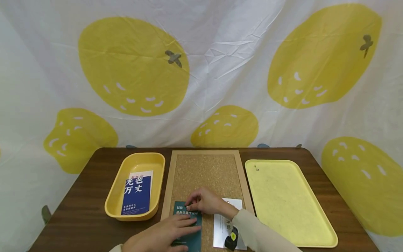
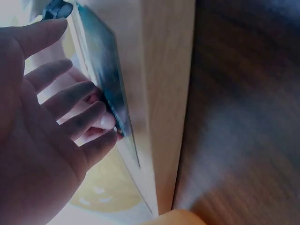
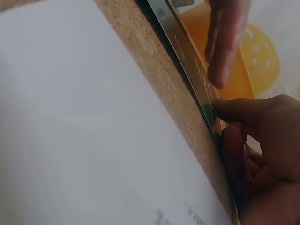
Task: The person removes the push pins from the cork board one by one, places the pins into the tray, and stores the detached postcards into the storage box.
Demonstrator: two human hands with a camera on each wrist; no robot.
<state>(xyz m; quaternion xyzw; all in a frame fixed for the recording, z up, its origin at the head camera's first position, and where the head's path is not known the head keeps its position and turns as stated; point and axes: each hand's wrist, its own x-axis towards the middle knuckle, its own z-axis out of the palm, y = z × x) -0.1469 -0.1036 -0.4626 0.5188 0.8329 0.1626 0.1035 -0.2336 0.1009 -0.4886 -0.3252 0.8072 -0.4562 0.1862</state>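
Observation:
A dark green card [image 1: 196,241] with white writing lies on the framed cork board [image 1: 204,175]. My left hand [image 1: 167,232] rests over this card with its fingers spread and nearly straight. Thumb and fingers of my right hand [image 1: 204,201] pinch a small pin at the card's upper part; the fingertips hide most of it. In the right wrist view, those curled fingers [image 3: 233,138] sit right at the card's surface. Beside it on the cork, a white card [image 1: 220,227] with dark writing is partly covered by my right forearm.
Left of the board stands a yellow basin [image 1: 110,203] holding a blue card [image 1: 136,197] over a paler one. To the right lies a pale yellow tray [image 1: 289,203], with small metal pins [image 1: 257,169] near its far left corner. A lemon-print cloth hangs behind the brown table [image 1: 82,206].

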